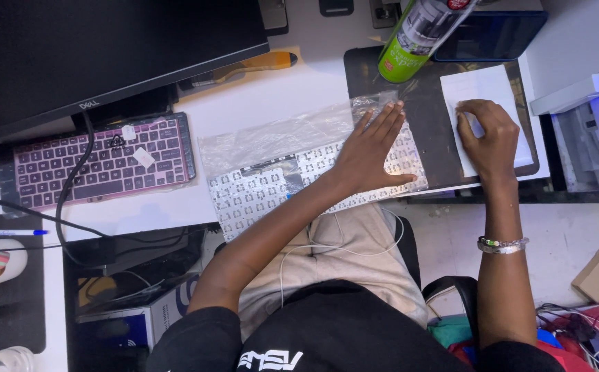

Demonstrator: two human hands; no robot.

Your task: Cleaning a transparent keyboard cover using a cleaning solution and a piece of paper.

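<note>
The left hand [372, 155] lies flat, fingers spread, on the bagged keyboard part [313, 180] at the desk edge; the right hand [489, 127] pinches a white paper sheet [482, 93] beside it. Steady, flat pressure seems wise.

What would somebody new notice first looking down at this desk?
Most striking is the left hand spread flat on a white bare keyboard panel in a clear plastic bag, at the middle of the white desk. Just right of it, the right hand presses a white sheet of paper on a dark mat. To the left, a pink-lit keyboard glows under a black monitor.
</note>
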